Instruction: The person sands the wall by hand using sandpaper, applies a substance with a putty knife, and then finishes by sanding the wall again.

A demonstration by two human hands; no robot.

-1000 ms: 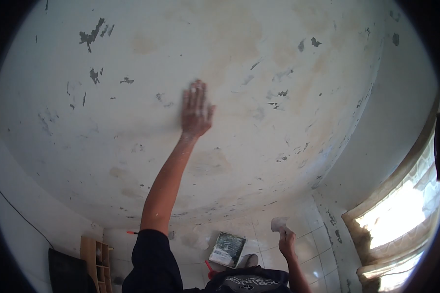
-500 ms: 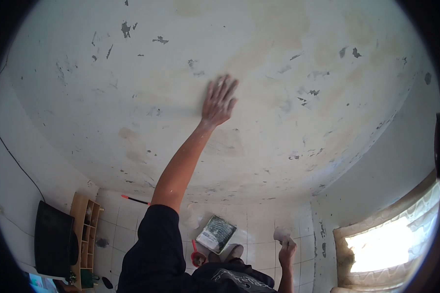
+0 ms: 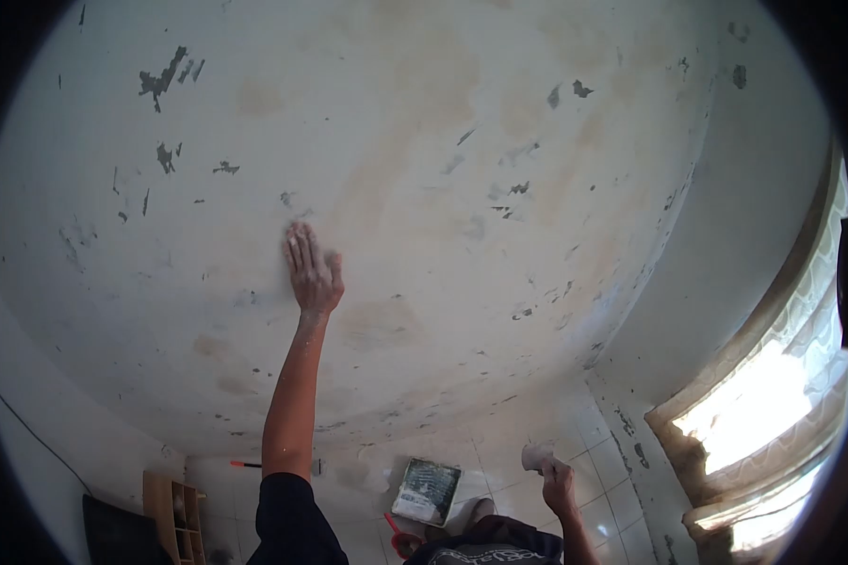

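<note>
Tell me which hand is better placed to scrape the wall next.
Probably the right hand: it grips the scraper, though down low. The left hand, up at the wall, shows no tool.

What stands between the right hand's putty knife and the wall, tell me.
Nothing visible. The putty knife, held in the right hand and seen against the tiled floor, has a clear line to the wall; the left hand is off to one side.

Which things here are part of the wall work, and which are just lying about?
In the work:
patchy wall, left hand against it
flat scraper-like tool, in the right hand
probably the smeared square item

Just around, apparently:
wooden shelf
curtain
</note>
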